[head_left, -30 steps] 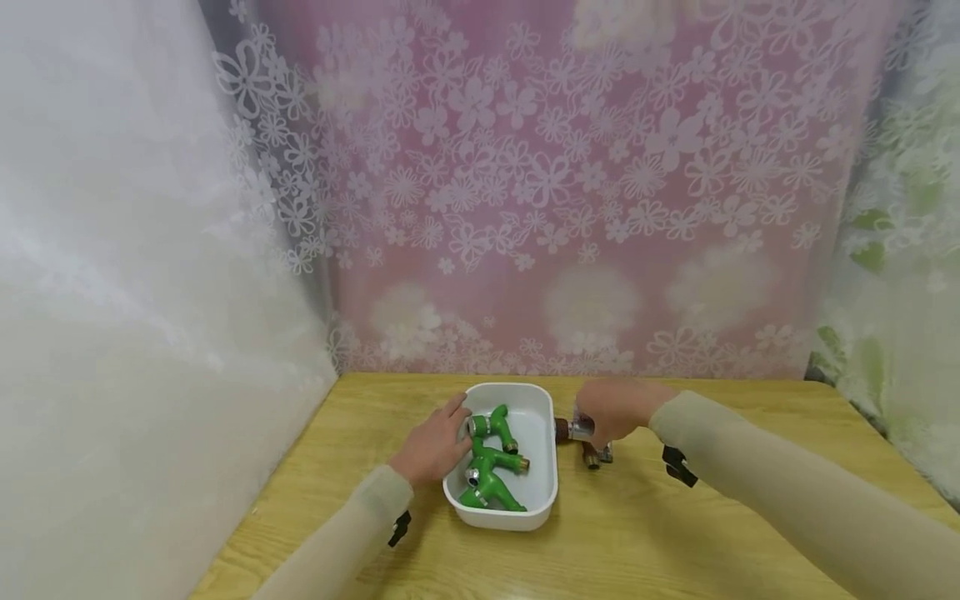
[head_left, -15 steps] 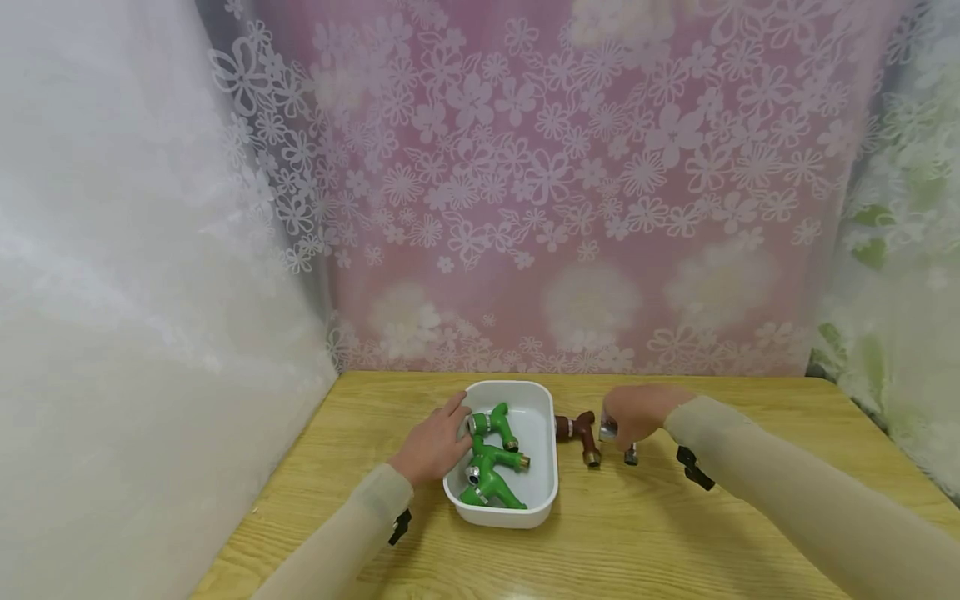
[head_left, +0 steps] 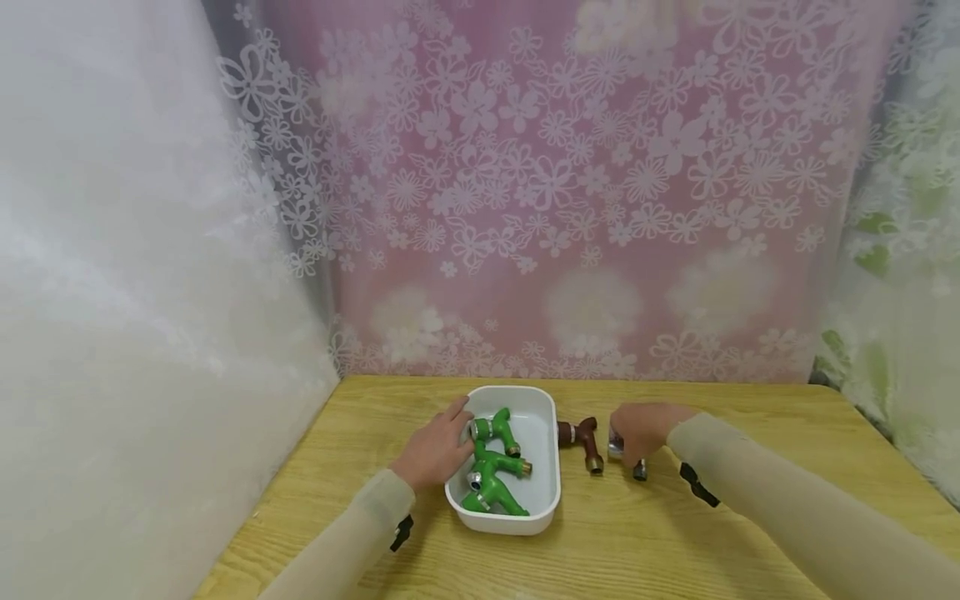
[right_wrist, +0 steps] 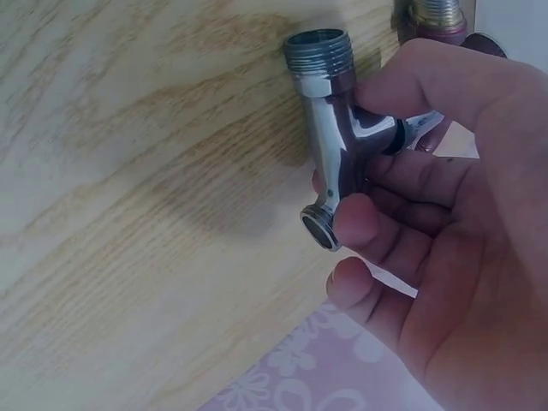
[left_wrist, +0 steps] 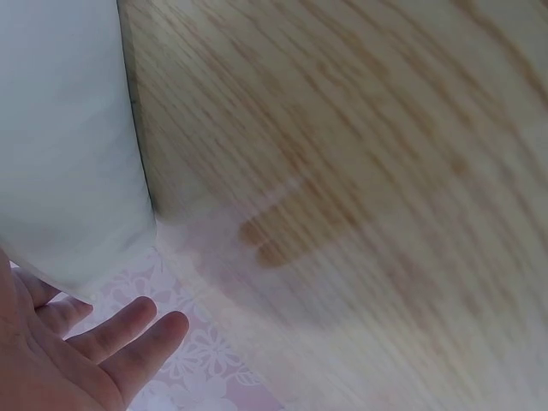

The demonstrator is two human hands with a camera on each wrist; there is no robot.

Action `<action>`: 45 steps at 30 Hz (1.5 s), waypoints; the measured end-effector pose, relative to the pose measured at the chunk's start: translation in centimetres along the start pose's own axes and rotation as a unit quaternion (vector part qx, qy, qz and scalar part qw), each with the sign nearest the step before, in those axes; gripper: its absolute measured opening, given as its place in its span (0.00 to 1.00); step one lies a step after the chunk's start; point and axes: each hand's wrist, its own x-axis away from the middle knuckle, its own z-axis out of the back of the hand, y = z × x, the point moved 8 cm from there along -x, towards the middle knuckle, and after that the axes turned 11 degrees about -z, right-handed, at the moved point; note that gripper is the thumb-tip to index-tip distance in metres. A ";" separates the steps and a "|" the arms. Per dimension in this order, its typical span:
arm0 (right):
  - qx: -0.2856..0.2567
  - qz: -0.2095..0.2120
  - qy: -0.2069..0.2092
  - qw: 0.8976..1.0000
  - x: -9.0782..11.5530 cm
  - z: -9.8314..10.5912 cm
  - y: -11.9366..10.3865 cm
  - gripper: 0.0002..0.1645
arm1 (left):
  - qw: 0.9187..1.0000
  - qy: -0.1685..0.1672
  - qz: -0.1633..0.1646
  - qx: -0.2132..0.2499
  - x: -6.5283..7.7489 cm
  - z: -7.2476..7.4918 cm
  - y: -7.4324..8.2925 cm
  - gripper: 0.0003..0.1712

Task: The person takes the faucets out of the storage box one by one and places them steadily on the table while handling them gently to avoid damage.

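Faucet [head_left: 587,442], brown, between white tub [head_left: 504,525] and chrome tap [right_wrist: 332,141]

3 views: 1 fr. head, 1 per wrist.
Head view's high & farthest back, facing fwd/down past both sleeves [head_left: 337,542]: table [head_left: 322,454] low, floral curtain [head_left: 562,208] above. L wrist view's close by L hand [head_left: 433,450], taking in white tub [head_left: 504,525] & table; R wrist view's v. close on R hand [right_wrist: 462,248] & chrome tap [right_wrist: 328,137]. Both wrist views have curtain at btm, i.e. tipped vs. head's. Head & L share tub; head & R share tap.
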 end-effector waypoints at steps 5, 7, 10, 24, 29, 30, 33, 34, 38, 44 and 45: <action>-0.006 0.000 -0.002 1.000 -0.3 -0.1 0.3 0.16 | 1.000 0.002 -0.002 0.001 0.0 0.1 0.1 0.30; -0.008 -0.004 0.001 1.000 -0.4 -0.1 0.5 0.16 | 1.000 0.002 -0.003 0.000 0.0 0.1 0.2 0.30; -0.015 -0.008 0.008 1.000 -0.3 0.0 0.6 0.14 | 1.000 0.000 -0.005 0.000 -0.1 0.1 0.2 0.30; -0.032 0.013 0.044 0.998 -0.3 0.1 0.9 0.09 | 1.000 -0.009 0.004 -0.005 -0.2 0.1 0.1 0.31; -0.043 0.024 0.051 0.998 -0.3 -0.2 1.0 0.11 | 1.000 -0.008 0.004 -0.003 -0.2 -0.1 0.1 0.31; -0.039 0.024 0.054 0.997 -0.4 -0.3 1.1 0.10 | 1.000 -0.007 0.003 -0.003 -0.2 -0.1 0.0 0.31; -0.029 0.031 0.067 0.997 -0.6 -0.5 1.3 0.11 | 1.000 -0.007 0.003 0.000 -0.1 -0.1 0.1 0.31; -0.025 0.033 0.072 0.997 -0.6 -0.5 1.3 0.11 | 1.000 -0.007 0.002 -0.001 -0.1 -0.1 0.1 0.31; -0.019 0.037 0.084 0.996 -0.6 -0.5 1.2 0.11 | 1.000 -0.008 0.000 0.001 -0.1 0.0 0.2 0.31; -0.017 0.049 0.093 0.994 -0.7 -0.3 1.0 0.09 | 1.000 -0.008 0.000 -0.001 -0.1 0.0 0.2 0.31; -0.017 0.050 0.094 0.994 -0.7 -0.3 0.9 0.08 | 1.000 -0.008 0.000 -0.002 -0.1 0.0 0.2 0.31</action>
